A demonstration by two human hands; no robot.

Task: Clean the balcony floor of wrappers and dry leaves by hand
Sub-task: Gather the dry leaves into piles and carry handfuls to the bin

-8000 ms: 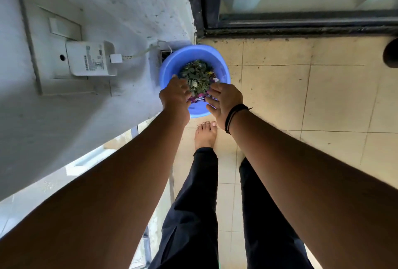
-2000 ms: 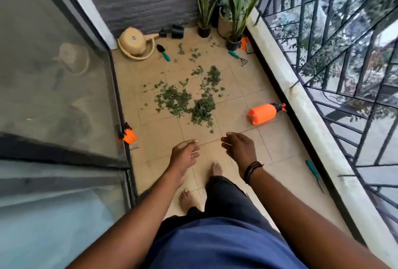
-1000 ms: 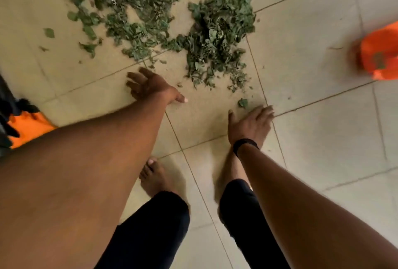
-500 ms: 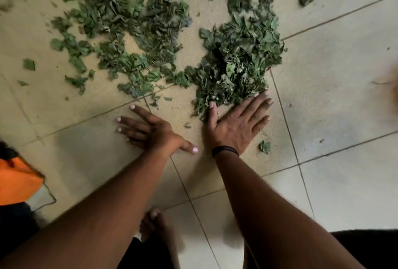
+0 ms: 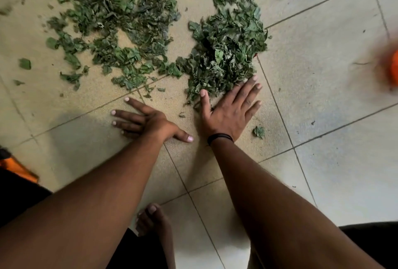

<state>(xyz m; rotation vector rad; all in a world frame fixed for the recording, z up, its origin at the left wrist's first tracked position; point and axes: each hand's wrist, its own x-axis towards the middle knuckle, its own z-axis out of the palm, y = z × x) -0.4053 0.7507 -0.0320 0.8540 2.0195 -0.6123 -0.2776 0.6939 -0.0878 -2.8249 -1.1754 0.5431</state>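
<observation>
The tiled balcony floor [image 5: 323, 87] fills the view, its pale tiles divided by thin grout lines. Two forearms are stretched down from the lower edge, one on each side. Two heaps of dry leaves are seen on the upper half of the floor: a wide, loosely scattered heap [image 5: 112, 29] at upper left, and a denser, thicker heap [image 5: 226, 47] at upper centre, the two joined by a thin trail of bits. Many loose single leaves are strewn around them, too many and too blurred to be counted; one separate leaf [image 5: 259, 132] is seen just right of the right wrist.

The right hand [image 5: 230, 111] is laid flat on the floor, its grip spread, fingers straight and slightly fanned, with the fingertips [image 5: 254, 78] and the thumb touching the near edge of the denser heap. A dark band [image 5: 220, 137] is worn on that wrist. The left hand [image 5: 148, 121] is also laid flat on the floor, grip spread, four fingers pointed to the left and the thumb pointed to the right; it is kept just below the scattered heap and touches no leaves.

One bare foot [image 5: 154, 221] is seen between the forearms at the bottom. Two orange things are cut off by the frame: one blurred at the right edge [image 5: 394, 70], one at the left edge [image 5: 15, 167]; what they are cannot be told
</observation>
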